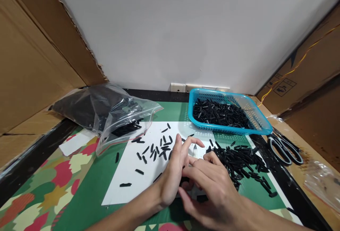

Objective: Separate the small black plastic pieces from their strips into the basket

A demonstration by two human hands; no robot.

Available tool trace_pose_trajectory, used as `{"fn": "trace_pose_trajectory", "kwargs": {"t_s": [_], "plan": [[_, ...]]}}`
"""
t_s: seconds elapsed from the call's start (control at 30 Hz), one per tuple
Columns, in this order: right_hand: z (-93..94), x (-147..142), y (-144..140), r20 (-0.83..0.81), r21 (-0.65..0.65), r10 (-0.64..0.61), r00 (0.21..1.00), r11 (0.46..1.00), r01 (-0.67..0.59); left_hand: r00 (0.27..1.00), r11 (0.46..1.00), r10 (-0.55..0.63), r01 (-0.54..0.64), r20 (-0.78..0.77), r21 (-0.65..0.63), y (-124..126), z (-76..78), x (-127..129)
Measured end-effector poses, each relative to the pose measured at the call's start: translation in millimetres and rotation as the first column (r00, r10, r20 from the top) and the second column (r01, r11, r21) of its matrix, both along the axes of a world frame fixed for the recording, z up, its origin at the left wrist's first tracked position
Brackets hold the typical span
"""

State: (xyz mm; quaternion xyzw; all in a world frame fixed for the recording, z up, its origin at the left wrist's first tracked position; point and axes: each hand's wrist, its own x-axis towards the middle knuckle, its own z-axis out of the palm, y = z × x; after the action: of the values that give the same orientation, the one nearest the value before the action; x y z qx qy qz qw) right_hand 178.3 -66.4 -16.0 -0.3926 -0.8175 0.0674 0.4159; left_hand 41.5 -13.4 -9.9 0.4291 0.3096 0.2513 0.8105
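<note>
At far left lies a clear bag (pixel 106 116) of black parts. Loose black pieces (pixel 156 150) are scattered over the white sheet (pixel 127 178). Your left hand (pixel 174 172) and right hand (pixel 212 188) meet over it, pinching something small and dark; their grip is hidden. Right: a black pile (pixel 239 160), blue basket (pixel 261 124), scissors (pixel 284 147).

both hands (pixel 196 174) and forearms bare; no rings or sleeves, seemingly.
</note>
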Motion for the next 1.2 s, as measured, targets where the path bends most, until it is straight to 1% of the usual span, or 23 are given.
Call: {"fn": "trace_pose_trajectory", "kwargs": {"t_s": [0.1,0.17,0.23,0.27,0.33,0.43,0.53,0.6,0.63,0.7,0.77,0.83,0.93,1.0,1.1,1.2], "plan": [[-5.2,2,0,-0.039,-0.028,0.031,0.999,0.999,-0.032,0.997,0.996,0.068,-0.065,-0.045,0.064,-4,2.5,2],[-9.6,1,0,-0.1,-0.039,0.038,0.994,0.998,-0.042,0.985,0.983,0.139,-0.125,-0.099,0.135,-6,2.4,2],[-12.4,-1,0,-0.173,-0.062,0.026,0.985,0.997,-0.037,0.974,0.967,0.186,-0.158,-0.126,0.201,-7,0.1,2],[-12.7,-2,0,-0.204,-0.094,0.01,0.979,0.995,-0.03,0.971,0.959,0.2,-0.166,-0.13,0.23,-7,-1.6,2],[-11.1,-4,-1,-0.238,-0.196,-0.028,0.971,0.98,-0.02,0.97,0.95,0.208,-0.17,-0.126,0.262,-7,-5.4,1],[-6.6,-6,-1,-0.273,-0.37,-0.084,0.958,0.929,-0.024,0.964,0.947,0.222,-0.179,-0.143,0.266,-5,-9.1,0],[-4.2,-5,-1,-0.351,-0.527,-0.129,0.927,0.846,-0.082,0.952,0.94,0.244,-0.186,-0.182,0.285,-4,-7.9,-2],[-3.6,-2,1,-0.409,-0.599,-0.16,0.898,0.79,-0.132,0.949,0.94,0.243,-0.179,-0.2,0.291,-2,-4.8,-3],[-3.3,1,2,-0.436,-0.616,-0.177,0.882,0.773,-0.149,0.951,0.946,0.23,-0.169,-0.205,0.277,0,-3.0,-3],[-2.2,6,6,-0.483,-0.622,-0.201,0.852,0.764,-0.173,0.962,0.962,0.185,-0.134,-0.203,0.239,3,0.6,-2],[-0.7,11,10,-0.497,-0.622,-0.194,0.846,0.759,-0.191,0.972,0.974,0.139,-0.1,-0.187,0.205,5,3.2,0],[1.2,14,14,-0.476,-0.621,-0.172,0.863,0.76,-0.191,0.976,0.983,0.122,-0.094,-0.183,0.157,6,4.8,1],[4.2,15,17,-0.431,-0.603,-0.166,0.887,0.784,-0.146,0.971,0.994,0.109,-0.102,-0.211,0.047,5,6.5,1],[5.6,15,17,-0.409,-0.599,-0.153,0.899,0.788,-0.138,0.967,0.995,0.099,-0.089,-0.234,0.054,4,8.0,-2],[5.8,17,18,-0.377,-0.608,-0.105,0.92,0.777,-0.161,0.955,0.988,0.119,-0.085,-0.272,0.132,2,10.9,-6],[4.7,19,20,-0.357,-0.613,-0.077,0.931,0.771,-0.172,0.943,0.984,0.117,-0.068,-0.311,0.163,1,12.9,-8]]}}
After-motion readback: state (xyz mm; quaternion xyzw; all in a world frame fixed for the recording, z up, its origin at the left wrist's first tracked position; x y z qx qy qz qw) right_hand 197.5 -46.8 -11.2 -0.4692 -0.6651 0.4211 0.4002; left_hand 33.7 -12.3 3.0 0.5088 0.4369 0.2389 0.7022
